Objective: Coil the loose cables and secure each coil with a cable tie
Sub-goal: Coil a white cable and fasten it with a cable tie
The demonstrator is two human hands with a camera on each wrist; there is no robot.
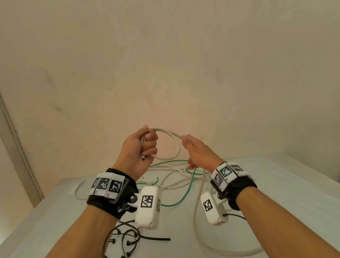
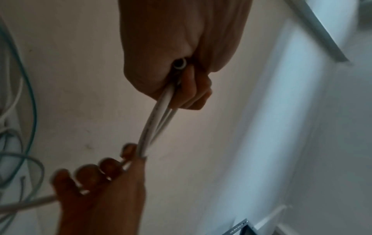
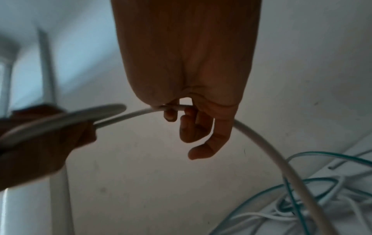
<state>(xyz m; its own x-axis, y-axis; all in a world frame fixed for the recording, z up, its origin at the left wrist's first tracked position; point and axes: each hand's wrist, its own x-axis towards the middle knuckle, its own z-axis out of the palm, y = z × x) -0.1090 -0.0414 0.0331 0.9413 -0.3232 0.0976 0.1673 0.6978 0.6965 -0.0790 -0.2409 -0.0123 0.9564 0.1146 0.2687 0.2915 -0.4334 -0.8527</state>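
Observation:
A thick white cable is held up above the table, wound into a few loops. My left hand grips the gathered loops in its fist; the cable's cut end pokes out under the palm. To the right, my right hand pinches the same white cable between thumb and forefinger, other fingers loosely curled. From there the cable's tail drops to the table and curves off to the right. Several black cable ties lie at the front left of the table.
A tangle of thin white cables and a green wire lies on the white table below my hands. A plain wall rises right behind the table. A pipe runs down the wall at the left.

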